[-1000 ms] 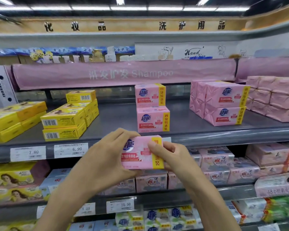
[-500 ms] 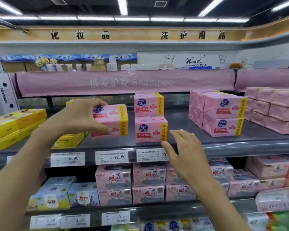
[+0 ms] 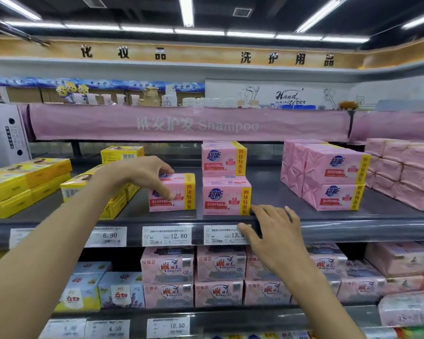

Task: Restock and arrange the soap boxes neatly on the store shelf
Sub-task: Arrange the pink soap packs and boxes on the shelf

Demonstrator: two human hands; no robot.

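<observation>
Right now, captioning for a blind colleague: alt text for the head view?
The left hand grips a pink soap box on the shelf beside a matching two-box stack; the right hand rests open at the shelf edge.

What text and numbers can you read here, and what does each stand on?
"化妆品": wall sign
"洗护用品": wall sign
"洗发护发 Shampoo": pink banner
"Hand": white board
"超能": pink soap boxes
"立白": blue boxes
"6.90": first price tag
"12.80": second price tag
"13.9": third price tag, end hidden by right hand
"10.50": lower price tag
Small print: too blurred.
</observation>
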